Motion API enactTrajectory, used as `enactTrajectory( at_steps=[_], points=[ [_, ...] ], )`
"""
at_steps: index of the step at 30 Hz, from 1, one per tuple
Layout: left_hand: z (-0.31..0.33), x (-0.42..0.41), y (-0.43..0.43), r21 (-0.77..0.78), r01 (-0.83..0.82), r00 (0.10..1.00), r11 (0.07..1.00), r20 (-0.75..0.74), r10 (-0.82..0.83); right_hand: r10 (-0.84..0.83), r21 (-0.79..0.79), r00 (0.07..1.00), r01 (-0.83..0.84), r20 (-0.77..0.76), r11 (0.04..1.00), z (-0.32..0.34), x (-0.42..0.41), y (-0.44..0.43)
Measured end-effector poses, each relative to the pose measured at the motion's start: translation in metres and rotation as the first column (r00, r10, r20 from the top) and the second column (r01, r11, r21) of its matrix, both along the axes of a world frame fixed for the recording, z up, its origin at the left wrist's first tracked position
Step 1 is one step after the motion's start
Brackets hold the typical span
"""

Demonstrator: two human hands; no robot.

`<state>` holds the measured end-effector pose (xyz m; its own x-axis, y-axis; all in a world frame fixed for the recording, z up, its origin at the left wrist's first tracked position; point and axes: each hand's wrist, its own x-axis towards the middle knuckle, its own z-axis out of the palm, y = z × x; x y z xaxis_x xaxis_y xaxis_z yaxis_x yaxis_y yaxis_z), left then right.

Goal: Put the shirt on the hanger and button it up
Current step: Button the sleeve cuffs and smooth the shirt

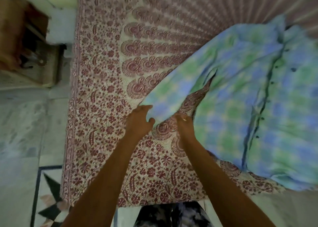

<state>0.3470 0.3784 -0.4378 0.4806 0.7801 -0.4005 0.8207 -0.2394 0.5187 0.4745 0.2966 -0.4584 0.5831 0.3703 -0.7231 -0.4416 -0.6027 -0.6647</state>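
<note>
A blue and green checked shirt (249, 96) lies on the bed at the right, its dark-buttoned front placket facing up. One sleeve stretches out to the left toward me. My left hand (140, 119) grips the cuff end of that sleeve, fingers on top and thumb underneath. My right hand (185, 123) holds the other edge of the same cuff, its fingers curled into the cloth. No hanger is in view. The picture is blurred by motion.
The bed is covered by a cream sheet with a maroon floral print (106, 97); its left edge runs down the frame. A tiled floor (20, 123) lies to the left, with wooden furniture (19, 37) at the upper left.
</note>
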Motion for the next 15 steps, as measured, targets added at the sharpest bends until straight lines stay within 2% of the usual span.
enactTrajectory(
  at_steps=[3,7,12,15],
  points=[
    [0.032,0.037,-0.007,-0.02,0.038,0.994,0.999,0.1,-0.036,0.033,0.018,0.984,-0.037,0.173,0.999,0.053,0.036,-0.021],
    [0.078,0.097,-0.023,-0.067,0.151,0.968,0.986,0.213,-0.134,-0.012,0.056,0.955,-0.005,0.295,0.998,0.108,0.089,-0.062],
    [0.118,0.173,-0.037,-0.06,0.269,0.934,0.961,0.261,-0.245,-0.136,0.084,0.925,0.113,0.355,0.99,0.144,0.152,-0.102],
    [0.131,0.216,-0.042,0.0,0.316,0.911,0.949,0.279,-0.304,-0.203,0.093,0.914,0.182,0.352,0.979,0.153,0.187,-0.115]
  ],
)
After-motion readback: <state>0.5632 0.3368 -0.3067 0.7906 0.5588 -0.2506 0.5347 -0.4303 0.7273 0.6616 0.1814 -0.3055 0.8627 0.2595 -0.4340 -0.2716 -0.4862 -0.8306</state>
